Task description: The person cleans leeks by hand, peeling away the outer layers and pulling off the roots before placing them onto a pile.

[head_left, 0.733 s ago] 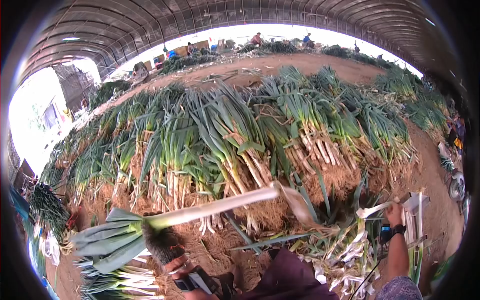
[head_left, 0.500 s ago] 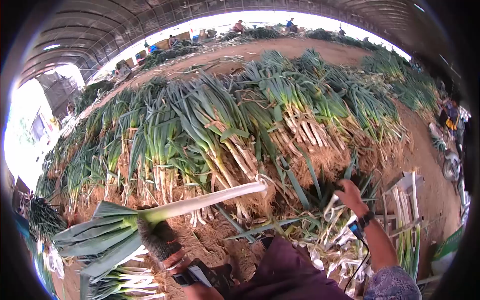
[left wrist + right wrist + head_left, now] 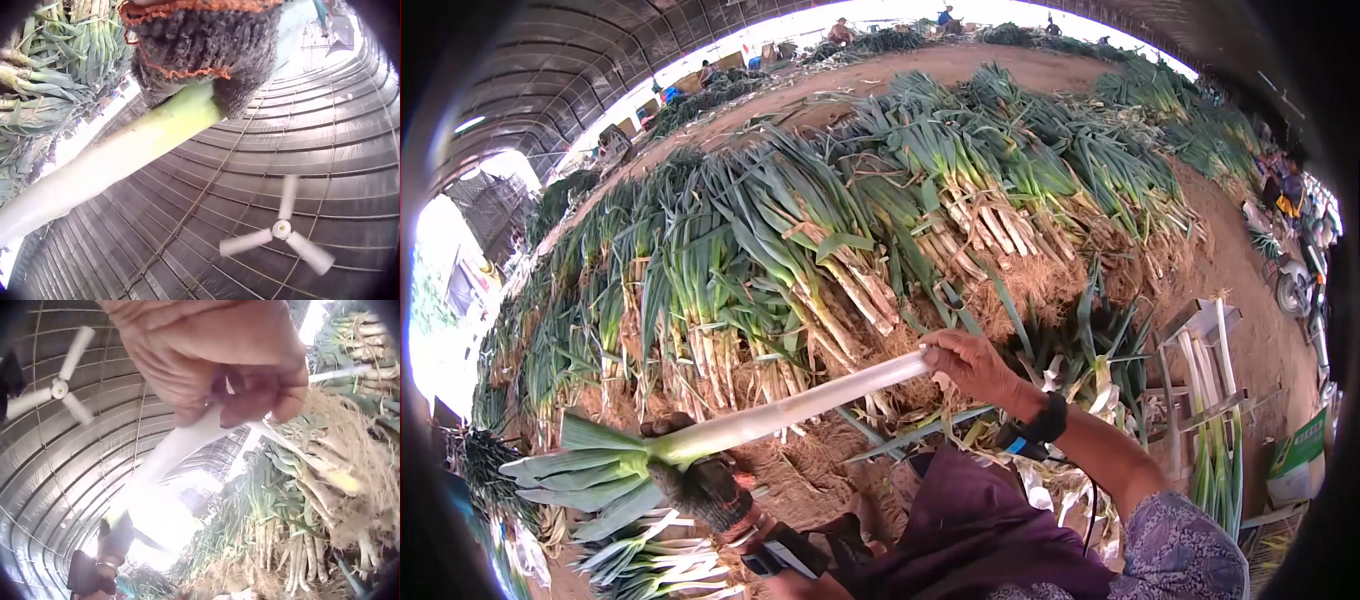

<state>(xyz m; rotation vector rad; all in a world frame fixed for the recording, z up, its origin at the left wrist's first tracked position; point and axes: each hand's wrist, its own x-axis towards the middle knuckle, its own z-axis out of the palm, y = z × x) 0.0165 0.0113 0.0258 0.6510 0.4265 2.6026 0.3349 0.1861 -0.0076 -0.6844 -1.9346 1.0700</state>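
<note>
A thick leek (image 3: 800, 403) slants across the front of the head view, its green leaves fanned out at lower left. My left hand (image 3: 700, 490), in a dark knitted glove with orange edging, grips it where the white shaft turns green. The bare right hand (image 3: 975, 370) pinches the other, white end of the shaft between thumb and fingers. In the right wrist view, a thin pale strip (image 3: 294, 451) with a yellowish tip trails from beneath that hand. The glove (image 3: 206, 50) wraps around the shaft in the left wrist view.
Bundled leeks (image 3: 780, 220) with roots lie in a long heap ahead. A metal stand (image 3: 1200, 325) holding several leeks is at right, beside a green and white box (image 3: 1297, 455). Cleaned leeks (image 3: 665, 560) lie at lower left. Pale peelings (image 3: 1105, 390) litter the ground.
My right hand has come leftward from beside the metal stand onto the leek's white end. The loose pale skin dangling from that end earlier no longer hangs there. The head view has shifted.
</note>
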